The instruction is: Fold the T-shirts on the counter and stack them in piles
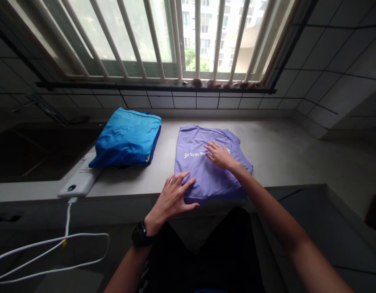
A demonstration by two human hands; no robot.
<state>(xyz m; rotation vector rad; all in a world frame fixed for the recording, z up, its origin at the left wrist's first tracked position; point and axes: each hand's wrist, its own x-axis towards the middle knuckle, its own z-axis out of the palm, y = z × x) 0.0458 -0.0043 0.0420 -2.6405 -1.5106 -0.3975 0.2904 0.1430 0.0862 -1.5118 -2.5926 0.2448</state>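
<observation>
A folded purple shirt point(200, 171) with white lettering lies on the grey counter point(276, 154) in front of me. My right hand point(220, 155) rests flat on its middle, fingers stretched out beside the lettering. My left hand point(173, 196), with a black watch on the wrist, lies open on the shirt's near left corner at the counter's front edge. Neither hand grips anything.
A folded blue garment point(127, 138) sits on the counter to the left of the shirt. A white power bank point(79, 182) with a white cable point(53, 252) lies at the counter's front left. A dark sink point(38, 150) is at far left. A barred window point(163, 40) is behind.
</observation>
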